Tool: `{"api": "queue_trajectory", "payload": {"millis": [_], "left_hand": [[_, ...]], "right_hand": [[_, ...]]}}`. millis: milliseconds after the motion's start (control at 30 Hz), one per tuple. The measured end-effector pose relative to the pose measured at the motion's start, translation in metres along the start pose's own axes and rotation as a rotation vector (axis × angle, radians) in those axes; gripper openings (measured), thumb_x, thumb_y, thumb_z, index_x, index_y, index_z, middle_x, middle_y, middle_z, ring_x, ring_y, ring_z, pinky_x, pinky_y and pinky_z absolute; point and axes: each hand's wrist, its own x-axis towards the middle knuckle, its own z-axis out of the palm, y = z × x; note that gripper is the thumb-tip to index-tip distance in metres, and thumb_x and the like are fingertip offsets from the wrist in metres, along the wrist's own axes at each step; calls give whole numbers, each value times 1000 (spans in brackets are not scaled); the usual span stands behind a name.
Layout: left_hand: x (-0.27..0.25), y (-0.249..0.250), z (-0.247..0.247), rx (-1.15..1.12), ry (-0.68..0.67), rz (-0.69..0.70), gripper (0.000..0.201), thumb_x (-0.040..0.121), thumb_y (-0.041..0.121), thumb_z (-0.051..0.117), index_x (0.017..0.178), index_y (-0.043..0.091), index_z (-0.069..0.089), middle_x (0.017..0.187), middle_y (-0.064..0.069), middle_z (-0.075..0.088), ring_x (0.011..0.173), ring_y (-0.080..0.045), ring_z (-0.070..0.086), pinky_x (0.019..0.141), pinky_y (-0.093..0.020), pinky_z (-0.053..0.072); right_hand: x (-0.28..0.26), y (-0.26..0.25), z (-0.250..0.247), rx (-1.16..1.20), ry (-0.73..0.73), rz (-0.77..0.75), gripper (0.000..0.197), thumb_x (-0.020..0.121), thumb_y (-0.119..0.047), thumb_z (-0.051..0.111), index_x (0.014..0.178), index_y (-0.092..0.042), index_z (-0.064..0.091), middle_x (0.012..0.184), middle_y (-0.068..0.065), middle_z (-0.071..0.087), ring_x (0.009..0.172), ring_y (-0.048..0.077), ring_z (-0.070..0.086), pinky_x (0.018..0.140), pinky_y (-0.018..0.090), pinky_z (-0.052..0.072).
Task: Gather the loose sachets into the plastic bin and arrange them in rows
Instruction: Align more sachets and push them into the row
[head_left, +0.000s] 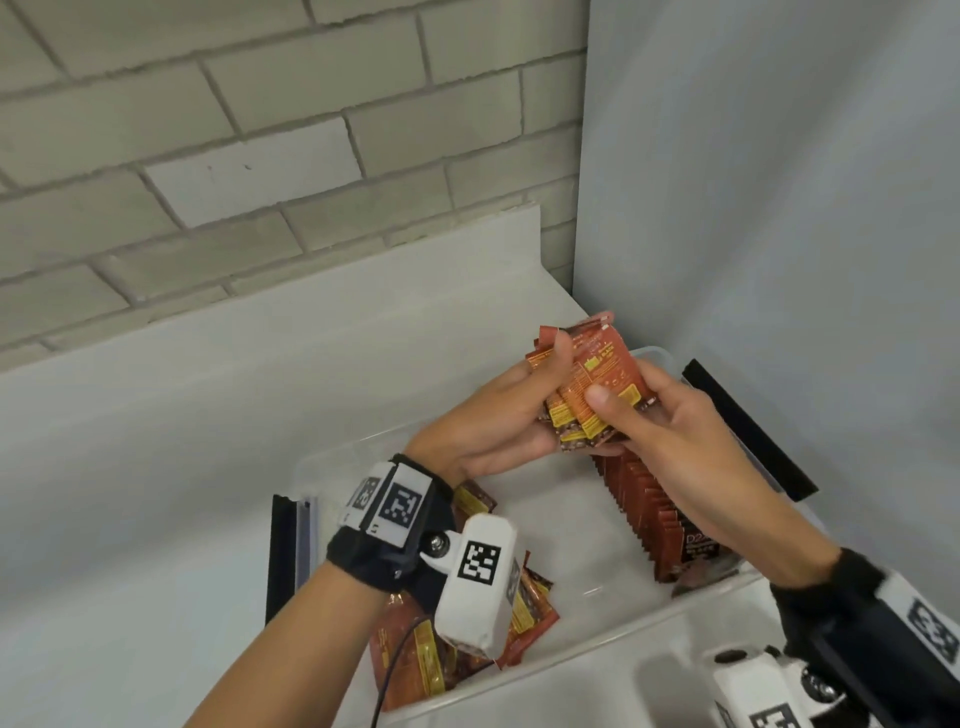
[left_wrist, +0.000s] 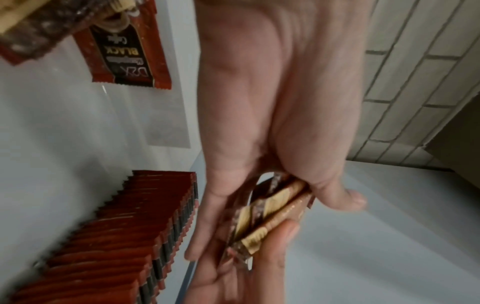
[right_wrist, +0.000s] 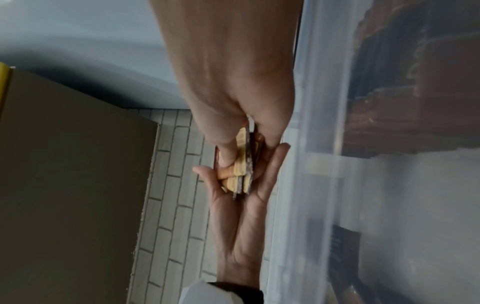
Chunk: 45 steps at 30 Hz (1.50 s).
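Sachet bundle (head_left: 587, 395): uneven, pinched by left hand (head_left: 498, 415) and right hand (head_left: 670, 431) above plastic bin (head_left: 613, 631). Risk: loosened fingers let sachets slide onto the standing row (head_left: 654, 514).

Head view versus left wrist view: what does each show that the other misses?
Only the head view shows the loose sachets heaped at the near end of the plastic bin, plus both wrist cameras. Only the left wrist view shows one sachet's printed front, reading BLACK. Both show the left hand and right hand gripping a bundle of sachets, and the upright row.
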Motion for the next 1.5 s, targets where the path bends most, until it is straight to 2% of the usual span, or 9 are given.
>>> {"api": "queue_trajectory", "payload": {"millis": [133,267,500,700,900,1100,1267,1433,1500], "left_hand": [[1,-2,-6,-82,-39,23,60,90,36,47,143,9,38,126,-16,59,115,-25,60,98,-39,49],[0,-4,-10,-176,-151,18,59,80,26,71,132,7,52,127,-16,59,116,-27,58,101,-46,46],[-3,-1,-15,-157,-208,16,45,91,19,55,135,7,47,127,-19,57,114,-36,58,98,-57,45],[-7,-2,-17,-67,-260,-46,38,92,12,44,130,9,49,118,-16,62,104,-31,64,92,-50,52],[-8,-4,-11,-13,-264,-92,46,83,34,54,123,12,52,113,-9,67,105,-22,65,88,-35,54],[-7,-3,-7,-77,-268,-73,60,78,44,65,122,6,50,112,-11,65,102,-18,65,87,-31,55],[-5,-5,-7,55,-158,-116,33,96,29,54,115,2,53,110,-22,54,89,-19,62,77,-25,54],[-8,-2,-4,162,-117,-178,17,100,9,39,98,6,56,90,-7,57,83,-10,57,73,-20,48],[-9,-2,-1,186,-138,-182,20,100,8,39,98,8,58,90,-3,62,87,-8,59,74,-23,48]], "right_hand": [[0,4,0,-92,99,-93,27,81,-32,66,107,-22,69,100,-5,73,95,10,69,82,23,55],[4,8,-4,-219,197,-130,25,77,-48,64,96,-33,72,102,-11,60,105,10,58,80,14,49],[3,6,-3,-199,238,-138,16,86,-44,56,97,-41,67,112,-7,55,105,4,59,79,11,49],[4,8,-6,-200,165,-248,63,96,-21,52,147,-43,20,125,-8,54,108,-3,56,78,8,47],[5,9,-3,-256,81,-251,38,99,-10,44,126,-35,55,124,1,45,109,-4,52,81,10,49],[6,11,1,-320,-2,-322,23,97,-25,51,119,-31,55,120,-6,49,117,1,50,91,14,46],[2,12,1,-324,-27,-353,43,97,-19,51,133,-39,38,142,-13,40,132,-7,35,96,4,35],[-5,12,5,-625,-272,-419,73,80,-35,62,140,-52,24,158,-14,9,146,7,8,114,30,20],[-5,16,6,-666,-303,-379,83,76,-39,75,137,-59,21,157,-21,-1,146,3,0,113,29,17]]}}
